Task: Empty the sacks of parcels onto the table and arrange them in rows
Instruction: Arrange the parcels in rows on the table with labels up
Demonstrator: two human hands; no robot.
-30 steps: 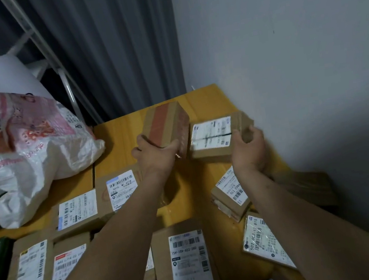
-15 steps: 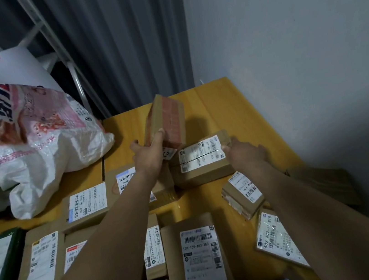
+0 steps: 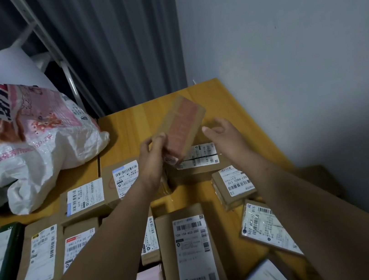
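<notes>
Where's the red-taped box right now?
Head view, centre: the left hand holds the red-taped box tilted above the table's far end, just over a labelled box, with the open right hand to its right.

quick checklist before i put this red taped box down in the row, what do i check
1. Left hand grips the small brown cardboard box with red tape: ok.
2. Right hand free to help, open beside the box: ok.
3. Box level for setting down: not ok, it is tilted.
4. Bare spot on the yellow wooden table behind the rows: ok.
5. Box's label facing up: cannot tell.
</notes>
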